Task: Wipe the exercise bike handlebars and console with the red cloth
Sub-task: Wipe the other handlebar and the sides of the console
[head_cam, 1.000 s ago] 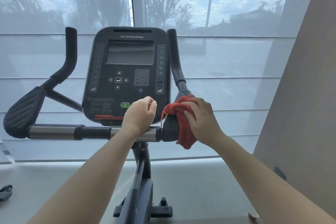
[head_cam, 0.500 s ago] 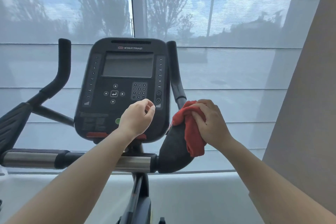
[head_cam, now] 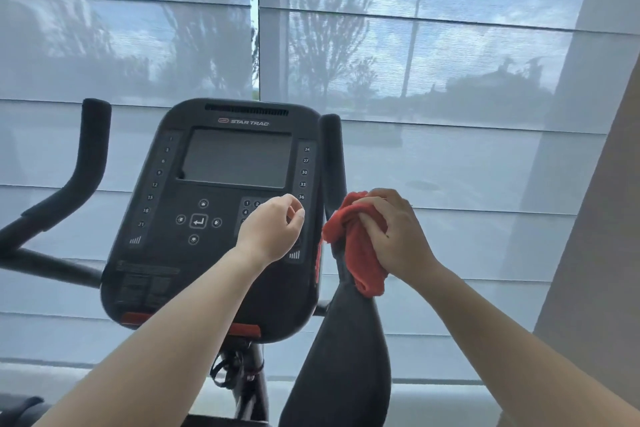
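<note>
Head cam: right hand (head_cam: 394, 236) has slid the cloth (head_cam: 360, 253) up the right bar (head_cam: 332, 156), centre-right of frame, fingers clamped round both. Left hand (head_cam: 273, 232) has let go and lifted, and now hovers loosely curled and empty over the console (head_cam: 221, 218). I'd guess the upper grip is next, then the console.

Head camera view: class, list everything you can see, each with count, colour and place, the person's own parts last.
console: one, black, centre.
screen: one, grey, upper console.
left handlebar: one, black, left of the console.
right handlebar: one, black, upright beside the console's right edge.
red cloth: one, red, pressed on the right handlebar.
window blinds: two panels, translucent grey, behind the console.
wall: one, beige, far right.
left grip: one, bare hand, before the console, fingers loosely curled, holding nothing.
right grip: one, bare hand, holding the red cloth against the right handlebar.
</note>
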`<control>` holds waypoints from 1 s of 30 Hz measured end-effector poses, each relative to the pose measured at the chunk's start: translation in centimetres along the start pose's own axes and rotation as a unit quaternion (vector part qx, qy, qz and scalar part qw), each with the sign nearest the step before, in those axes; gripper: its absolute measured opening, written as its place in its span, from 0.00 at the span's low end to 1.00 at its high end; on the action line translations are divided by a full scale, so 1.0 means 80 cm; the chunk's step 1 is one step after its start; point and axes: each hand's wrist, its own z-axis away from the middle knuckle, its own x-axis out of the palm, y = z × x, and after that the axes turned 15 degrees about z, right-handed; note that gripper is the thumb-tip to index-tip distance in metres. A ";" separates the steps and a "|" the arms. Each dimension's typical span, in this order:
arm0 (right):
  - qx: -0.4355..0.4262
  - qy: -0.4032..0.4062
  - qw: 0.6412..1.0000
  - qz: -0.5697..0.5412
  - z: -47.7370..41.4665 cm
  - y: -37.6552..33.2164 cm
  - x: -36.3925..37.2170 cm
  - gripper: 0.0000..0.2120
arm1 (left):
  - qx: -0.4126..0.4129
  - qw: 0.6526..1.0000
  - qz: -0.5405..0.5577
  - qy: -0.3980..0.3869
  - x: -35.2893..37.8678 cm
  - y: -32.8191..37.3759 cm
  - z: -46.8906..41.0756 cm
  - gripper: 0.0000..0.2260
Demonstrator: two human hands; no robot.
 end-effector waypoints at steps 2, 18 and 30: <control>-0.003 0.007 1.000 -0.006 -0.015 0.008 0.003 0.10 | 0.002 1.000 -0.022 -0.001 0.008 -0.012 -0.012 0.07; -0.032 0.012 0.996 -0.088 -0.068 0.007 0.042 0.22 | -0.022 0.969 -0.221 -0.112 0.022 -0.097 -0.006 0.30; 0.028 -0.021 0.995 -0.093 -0.041 0.008 0.018 0.17 | -0.023 0.974 -0.184 -0.129 0.014 -0.098 -0.009 0.29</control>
